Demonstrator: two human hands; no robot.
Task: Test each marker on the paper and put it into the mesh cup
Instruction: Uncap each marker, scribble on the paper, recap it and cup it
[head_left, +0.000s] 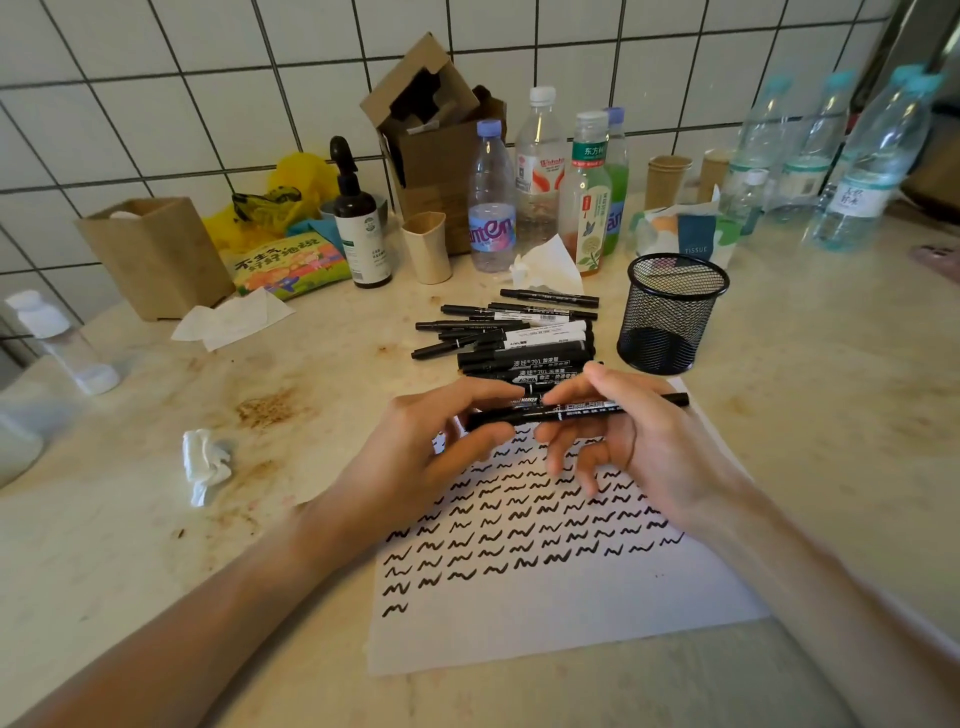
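A thin black marker (576, 409) lies level above the top of the white paper (561, 618). My left hand (441, 441) pinches its left end and my right hand (623, 431) grips its middle and right part. Several rows of black squiggles cover the paper. A pile of black and white markers (514, 332) lies just beyond my hands. The black mesh cup (670, 312) stands upright to the right of the pile, and I see no marker inside it.
Several plastic bottles (540, 171), paper cups (426, 247), a cardboard box (431, 135), a pump bottle (358, 223) and a tissue pack (685, 234) stand along the tiled wall. A crumpled tissue (205, 462) lies left of the paper. A brown paper bag (156, 254) stands at the back left.
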